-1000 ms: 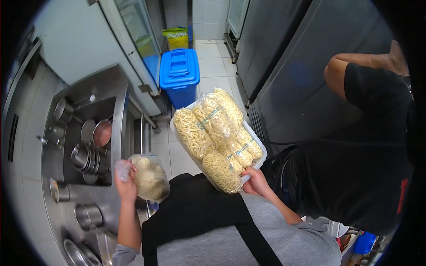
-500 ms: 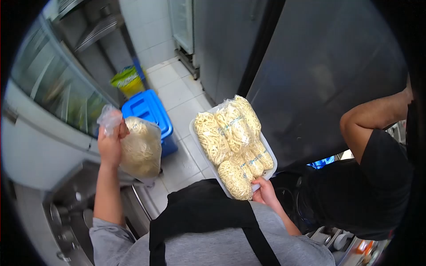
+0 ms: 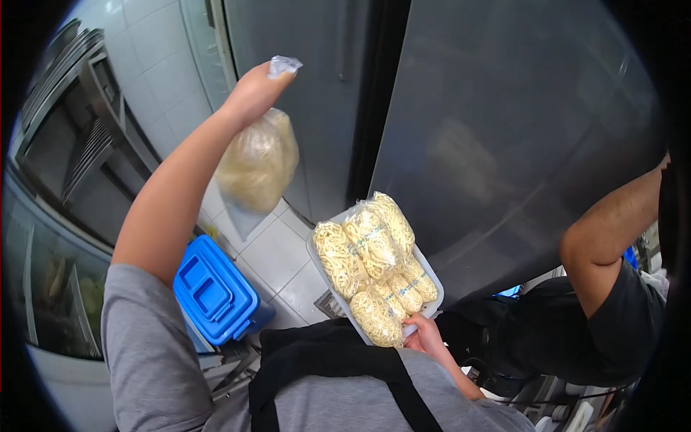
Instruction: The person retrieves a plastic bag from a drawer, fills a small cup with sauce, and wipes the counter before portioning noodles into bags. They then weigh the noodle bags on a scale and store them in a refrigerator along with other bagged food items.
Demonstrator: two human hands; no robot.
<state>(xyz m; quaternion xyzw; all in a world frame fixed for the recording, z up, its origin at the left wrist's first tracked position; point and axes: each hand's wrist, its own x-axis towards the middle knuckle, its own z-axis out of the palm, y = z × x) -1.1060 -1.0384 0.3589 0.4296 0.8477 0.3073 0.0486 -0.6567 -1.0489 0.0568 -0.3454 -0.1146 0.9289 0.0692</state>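
Left hand point(image 3: 253, 92) is raised high, fingers pinching tight on the twisted neck of a clear plastic bag of noodles point(image 3: 258, 167), bag hanging below the fist in front of the steel fridge doors point(image 3: 461, 122). Right hand point(image 3: 426, 335) is clamping the near edge of a white tray point(image 3: 430, 268), thumb on the rim, tray carrying several packed noodle bundles point(image 3: 371, 266) at chest level. Blue lidded bin point(image 3: 213, 291) is sitting on the tiled floor below the left arm. Another person's arm point(image 3: 612, 223) in black sleeve is showing at right
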